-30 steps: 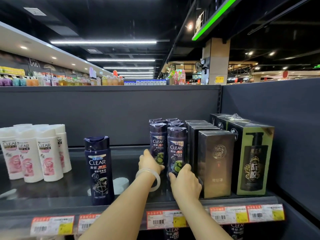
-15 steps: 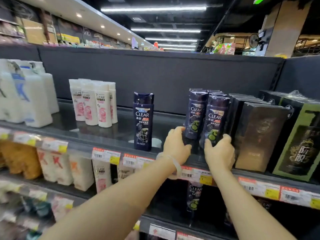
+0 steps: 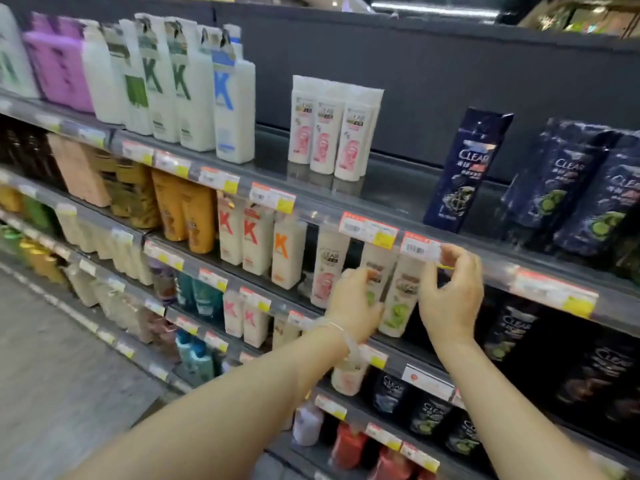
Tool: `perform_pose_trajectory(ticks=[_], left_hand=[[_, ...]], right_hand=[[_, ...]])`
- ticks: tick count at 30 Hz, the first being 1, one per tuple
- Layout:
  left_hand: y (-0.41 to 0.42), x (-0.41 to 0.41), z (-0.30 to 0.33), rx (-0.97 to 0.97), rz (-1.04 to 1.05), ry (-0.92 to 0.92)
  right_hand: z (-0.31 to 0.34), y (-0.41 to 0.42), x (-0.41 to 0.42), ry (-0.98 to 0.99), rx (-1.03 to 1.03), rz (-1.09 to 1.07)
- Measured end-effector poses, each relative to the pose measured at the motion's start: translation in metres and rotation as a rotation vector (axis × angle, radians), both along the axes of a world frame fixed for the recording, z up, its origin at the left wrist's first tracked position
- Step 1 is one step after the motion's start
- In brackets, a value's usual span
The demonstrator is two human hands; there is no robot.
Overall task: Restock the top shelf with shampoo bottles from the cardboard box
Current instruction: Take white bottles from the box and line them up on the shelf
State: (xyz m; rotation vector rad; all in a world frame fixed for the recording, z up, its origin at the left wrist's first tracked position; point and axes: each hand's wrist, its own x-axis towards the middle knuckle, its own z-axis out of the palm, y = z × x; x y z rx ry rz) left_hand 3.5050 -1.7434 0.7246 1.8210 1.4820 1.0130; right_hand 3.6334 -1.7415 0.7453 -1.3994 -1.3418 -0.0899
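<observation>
While blurred, two hands (image 3: 353, 306) (image 3: 450, 299), perhaps empty

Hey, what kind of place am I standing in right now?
Most likely a supermarket's hair-care aisle. Tiered shelves hold rows of shampoo bottles, and price tags line every shelf edge.
</observation>
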Motion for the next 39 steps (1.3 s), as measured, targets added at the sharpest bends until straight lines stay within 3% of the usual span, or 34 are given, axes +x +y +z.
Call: perform_pose_trajectory(ticks=[11, 20, 23, 31, 39], left_hand=[[-0.039, -0.300, -0.125, -0.387, 0.325, 0.245], [-0.029, -0.414, -0.216, -0.581, 0.457, 0.257], [-0.009, -0.442, -0.246, -0.684, 0.485, 0.265], [0.052, -0.503, -0.350, -0.886, 0.358, 0.331], [0.078, -0.543, -0.548, -1.087, 0.146, 0.442]], right_hand=[[-0.141, -0.024, -0.291, -0.115, -0.755, 0.306], [-0.239, 0.003, -0.396, -0.268, -1.019, 0.396], [-0.274, 0.026, -0.421, -0.230, -1.140, 0.406], [-0.390, 0.066, -0.469, -0.166, -1.408, 0.330], [-0.589, 0.054, -0.509, -0.015, -1.744, 0.137]])
